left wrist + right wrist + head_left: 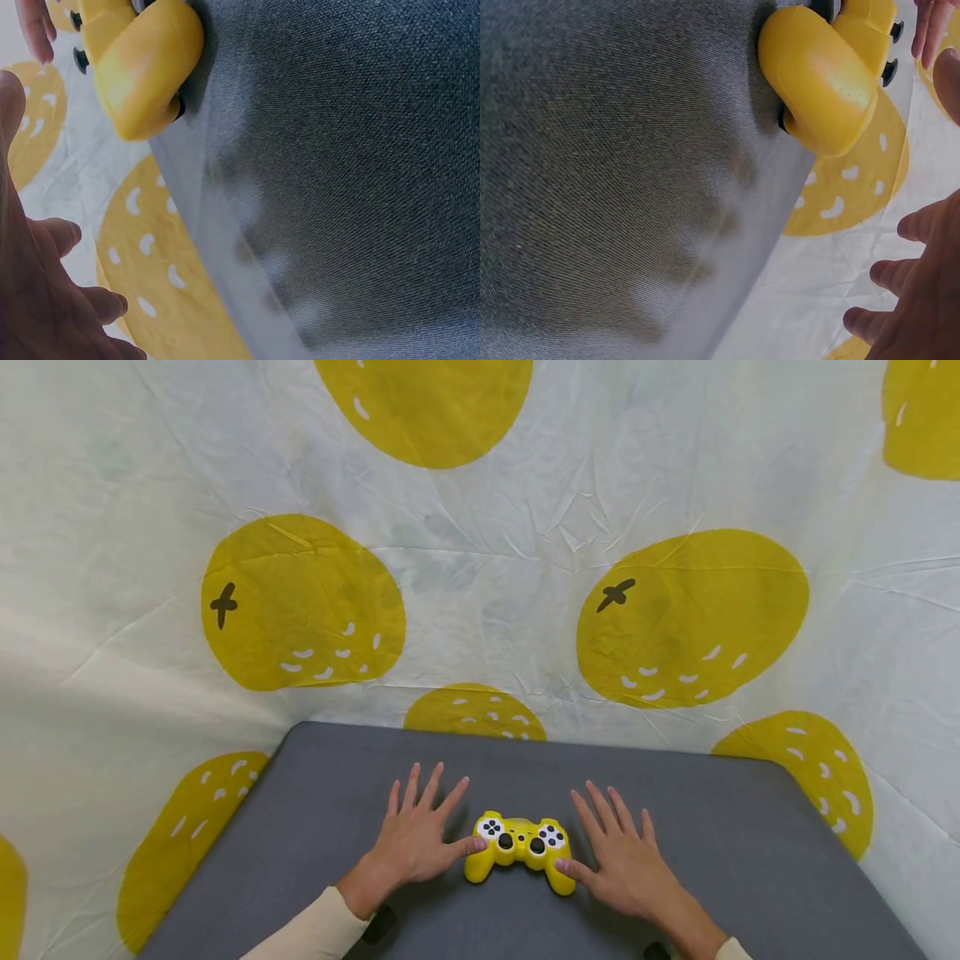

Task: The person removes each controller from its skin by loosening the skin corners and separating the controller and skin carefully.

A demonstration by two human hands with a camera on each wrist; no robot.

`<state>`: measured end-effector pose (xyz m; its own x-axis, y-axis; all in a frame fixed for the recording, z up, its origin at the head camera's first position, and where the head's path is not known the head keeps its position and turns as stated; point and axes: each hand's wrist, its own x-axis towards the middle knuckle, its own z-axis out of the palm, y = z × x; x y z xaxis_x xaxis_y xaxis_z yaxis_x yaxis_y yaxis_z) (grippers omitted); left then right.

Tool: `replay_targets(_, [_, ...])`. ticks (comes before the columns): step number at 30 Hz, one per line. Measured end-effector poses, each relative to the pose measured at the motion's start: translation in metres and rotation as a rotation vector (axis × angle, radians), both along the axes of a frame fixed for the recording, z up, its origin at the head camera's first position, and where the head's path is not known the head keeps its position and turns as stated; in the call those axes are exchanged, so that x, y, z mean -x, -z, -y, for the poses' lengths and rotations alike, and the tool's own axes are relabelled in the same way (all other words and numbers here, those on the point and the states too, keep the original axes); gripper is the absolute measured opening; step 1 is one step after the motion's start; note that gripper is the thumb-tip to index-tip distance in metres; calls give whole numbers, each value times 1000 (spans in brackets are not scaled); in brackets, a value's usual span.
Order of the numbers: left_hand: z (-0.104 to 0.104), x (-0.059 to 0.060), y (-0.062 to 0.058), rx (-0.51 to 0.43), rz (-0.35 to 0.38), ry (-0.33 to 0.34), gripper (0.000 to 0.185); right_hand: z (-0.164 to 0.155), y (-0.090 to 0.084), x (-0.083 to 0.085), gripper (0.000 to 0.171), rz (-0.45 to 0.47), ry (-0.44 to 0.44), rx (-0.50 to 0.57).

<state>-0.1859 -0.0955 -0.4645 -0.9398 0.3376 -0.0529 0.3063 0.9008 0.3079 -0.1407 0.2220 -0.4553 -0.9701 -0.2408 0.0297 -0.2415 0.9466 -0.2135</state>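
Observation:
A yellow game controller (pixel 521 842) with black thumbsticks and white button areas lies on the grey surface, its grips toward the person. To its left, my left hand (pixel 416 842) is spread with straight fingers, the thumb over the controller's left side in the head view. My right hand (pixel 624 867) spreads likewise on the right, thumb tip over the right grip. Both wrist views show the hands raised above the surface, with a gap between thumb and controller. The controller (pixel 142 67) fills the top of the left wrist view; the right wrist view shows its other grip (pixel 817 75).
The grey padded table (pixel 337 760) has rounded far corners. Behind and beside it hangs a white cloth (pixel 487 610) printed with large yellow fruit shapes, close against the table's edges. Dark wrist devices (pixel 379 925) sit beneath the forearms.

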Motion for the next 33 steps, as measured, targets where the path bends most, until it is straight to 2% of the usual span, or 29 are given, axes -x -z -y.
replay_targets(18, [1,-2,13,-5,26,-4,92,-3,11,-1,99,80,6,14])
replay_targets(33, [2,0,18,-12,49,-3,94,-3,15,1,101,106,9,29])
